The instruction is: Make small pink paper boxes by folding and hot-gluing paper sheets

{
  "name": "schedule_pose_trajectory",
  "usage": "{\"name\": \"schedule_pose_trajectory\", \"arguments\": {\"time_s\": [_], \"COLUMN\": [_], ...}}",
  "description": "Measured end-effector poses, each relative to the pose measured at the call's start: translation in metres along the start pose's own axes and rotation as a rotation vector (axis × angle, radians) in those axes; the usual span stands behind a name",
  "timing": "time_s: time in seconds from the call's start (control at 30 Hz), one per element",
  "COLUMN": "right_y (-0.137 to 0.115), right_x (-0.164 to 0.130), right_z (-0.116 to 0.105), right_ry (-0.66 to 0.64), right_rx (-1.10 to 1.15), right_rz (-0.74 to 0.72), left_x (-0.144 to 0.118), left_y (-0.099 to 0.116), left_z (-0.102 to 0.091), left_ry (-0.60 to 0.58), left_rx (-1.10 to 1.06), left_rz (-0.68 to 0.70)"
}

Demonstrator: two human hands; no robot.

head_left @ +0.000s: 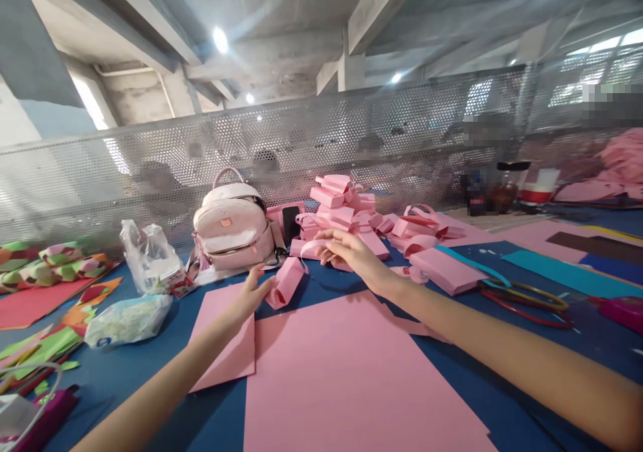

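Note:
My left hand (pixel 252 293) is at a small folded pink box (pixel 288 282), its fingertips against the left end and the thumb raised apart from the fingers. The box lies tilted on the blue table, one open end facing me. My right hand (pixel 347 251) reaches to the front of the pile, its fingers closed around a curved pink strip (pixel 311 246). The strip's loop hangs close to the box; whether they are joined I cannot tell. Beneath my arms lies a large flat pink sheet (pixel 346 378), with a smaller pink sheet (pixel 226 338) to its left.
A heap of folded pink boxes (pixel 336 201) stands behind my right hand. Left of it are a pale backpack (pixel 234 228), a dark phone (pixel 290 223), a plastic bag (pixel 151 258) and a tissue pack (pixel 128 320). Teal strips (pixel 567 271) lie right, before a perforated metal screen (pixel 301 137).

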State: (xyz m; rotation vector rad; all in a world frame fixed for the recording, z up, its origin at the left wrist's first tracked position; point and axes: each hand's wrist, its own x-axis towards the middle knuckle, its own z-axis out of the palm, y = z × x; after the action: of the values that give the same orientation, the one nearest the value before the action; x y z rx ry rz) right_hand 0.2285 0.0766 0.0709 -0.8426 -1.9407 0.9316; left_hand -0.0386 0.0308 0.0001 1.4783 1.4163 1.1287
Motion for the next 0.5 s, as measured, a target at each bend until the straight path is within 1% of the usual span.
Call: {"name": "schedule_pose_trajectory", "arguments": {"time_s": [0.1,0.23,0.3,0.4,0.5], "right_y": [-0.001,0.007,0.01,0.005,-0.009], "right_x": [-0.002,-0.023,-0.035,-0.049,-0.06], "right_z": [-0.007,-0.011,-0.01,-0.004,0.007], "right_ry": [-0.006,-0.066,-0.107,-0.215,-0.387], "right_rx": [-0.206,-0.56,-0.686,-0.768,-0.727], "right_rz": [-0.047,-0.074,-0.095,-0.148,-0.217], "left_x": [0.005,0.008,0.009,0.012,0.018], "left_y": [-0.001,0.009,0.013,0.016,0.014], "left_z": [-0.022,-0.053,-0.066,-0.076,-0.075], "left_ry": [-0.093,-0.285,-0.401,-0.539,-0.581], "left_rx": [0.19,0.486,0.636,0.84,1.007], "left_rz": [0.141,0.291,0.335,0.353,0.376]}}
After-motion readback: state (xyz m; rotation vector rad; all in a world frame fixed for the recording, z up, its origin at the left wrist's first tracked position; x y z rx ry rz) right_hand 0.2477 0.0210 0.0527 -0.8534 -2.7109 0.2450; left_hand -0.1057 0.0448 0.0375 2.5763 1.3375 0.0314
